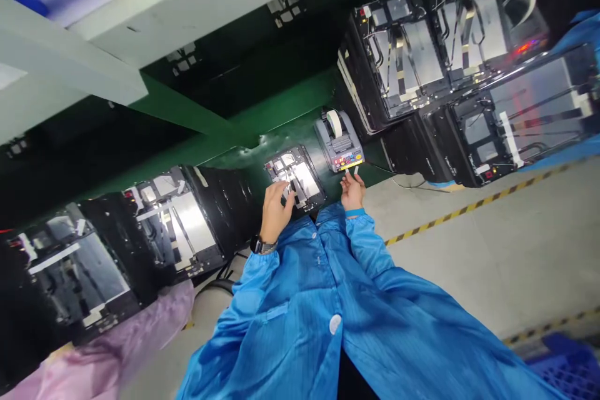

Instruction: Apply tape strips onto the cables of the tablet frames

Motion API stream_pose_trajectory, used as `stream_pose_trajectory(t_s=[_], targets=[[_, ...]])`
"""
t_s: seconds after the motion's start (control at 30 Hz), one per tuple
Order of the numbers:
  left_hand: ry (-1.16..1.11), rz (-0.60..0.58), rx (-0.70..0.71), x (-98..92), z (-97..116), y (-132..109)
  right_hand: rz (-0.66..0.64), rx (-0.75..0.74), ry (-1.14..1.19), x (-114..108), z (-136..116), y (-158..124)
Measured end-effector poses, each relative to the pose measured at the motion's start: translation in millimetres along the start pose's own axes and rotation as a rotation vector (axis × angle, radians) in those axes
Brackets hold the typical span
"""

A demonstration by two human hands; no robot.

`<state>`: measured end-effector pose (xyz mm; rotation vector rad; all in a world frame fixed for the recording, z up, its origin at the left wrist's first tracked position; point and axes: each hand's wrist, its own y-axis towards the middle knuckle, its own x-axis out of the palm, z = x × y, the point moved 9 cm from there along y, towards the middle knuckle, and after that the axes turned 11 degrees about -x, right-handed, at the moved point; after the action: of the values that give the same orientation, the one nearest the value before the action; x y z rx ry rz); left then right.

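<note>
Over the left edge of a black-framed electronic panel point(307, 181) is my left hand point(276, 211), thumb and fingers apart and nothing visible in them. The panel lies flat on the green bench, showing a silver plate and dark cables. A grey automatic tape dispenser point(332, 131) with a roll of white tape point(334, 123) stands to the panel's right. At the dispenser's front, my right hand point(352, 192) has its fingertips closed on a short strip of white tape point(356, 170). Whether this strip is still joined to the roll cannot be made out.
Stacks of similar panels stand on the left point(178, 225) and right point(403, 62). A white shelf edge point(197, 6) runs overhead. Pink cloth point(107, 350) is at lower left, and a blue sleeve point(579, 37) shows at far right. Yellow-black tape point(469, 206) marks the floor.
</note>
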<state>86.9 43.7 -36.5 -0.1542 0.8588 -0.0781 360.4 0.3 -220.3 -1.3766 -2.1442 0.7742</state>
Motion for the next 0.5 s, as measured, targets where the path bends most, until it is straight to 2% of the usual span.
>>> stream_pose_trajectory(t_s=[0.17, 0.3, 0.4, 0.5], targets=[[0.004, 0.003, -0.008, 15.4, -17, 8, -0.001, 0.046, 0.021, 4, 4, 4], [0.016, -0.003, -0.043, 27.7, -26, 21, -0.015, -0.016, -0.045, 5, -4, 5], [0.072, 0.025, -0.143, 42.3, -33, 38, -0.01, -0.085, -0.139, 2, -12, 4], [0.17, 0.099, -0.285, 57.7, -36, 62, -0.001, -0.174, -0.241, -15, -20, -6]])
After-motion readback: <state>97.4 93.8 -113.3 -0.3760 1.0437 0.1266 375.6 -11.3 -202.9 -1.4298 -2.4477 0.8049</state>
